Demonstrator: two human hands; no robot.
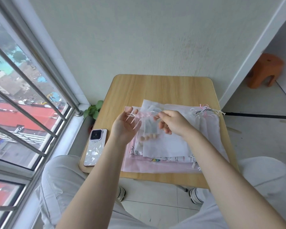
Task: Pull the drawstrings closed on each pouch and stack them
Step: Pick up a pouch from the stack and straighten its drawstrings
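Note:
A small sheer pink pouch [148, 128] hangs above the table between my hands, with a dark card and several pale beads showing through it. My left hand [125, 125] pinches the white drawstring at the pouch's left, palm turned up. On the other side, my right hand [173, 122] pinches the string at the pouch's right. The pouch mouth looks gathered between the two hands. Under it lies a spread of flat white and pink pouches [165, 146]. Several closed pouches [208, 119] with bunched strings lie at the right.
The small wooden table [155, 86] stands against a white wall. A phone [95, 146] lies at its left edge. A window with metal bars runs along the left, a small plant [93, 109] in the corner. An orange stool [264, 70] stands at the far right.

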